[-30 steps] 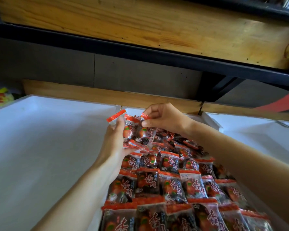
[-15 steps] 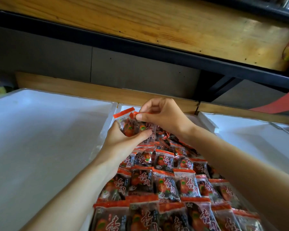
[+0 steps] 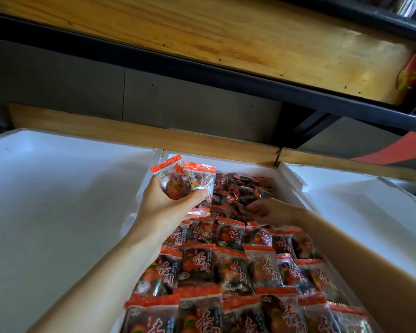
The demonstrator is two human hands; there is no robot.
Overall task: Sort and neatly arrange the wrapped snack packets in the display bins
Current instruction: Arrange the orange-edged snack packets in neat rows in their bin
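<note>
Under a wooden shelf (image 3: 202, 37), the middle bin (image 3: 226, 162) holds packets (image 3: 197, 263) in neat rows at its near end and a loose heap (image 3: 245, 188) at its far end. Left hand (image 3: 163, 207) grips a bunch (image 3: 185, 181) above the bin's far left corner; right hand (image 3: 271, 210) reaches into the heap, grip unclear

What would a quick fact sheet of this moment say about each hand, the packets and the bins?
Left hand: grips a small bunch of packets, raised over the bin's far left corner
Right hand: reaches into the loose pile at the back; grip unclear
Middle bin: white foam
Near rows: packets overlapped neatly, labels up
Left side: white foam surface
</note>
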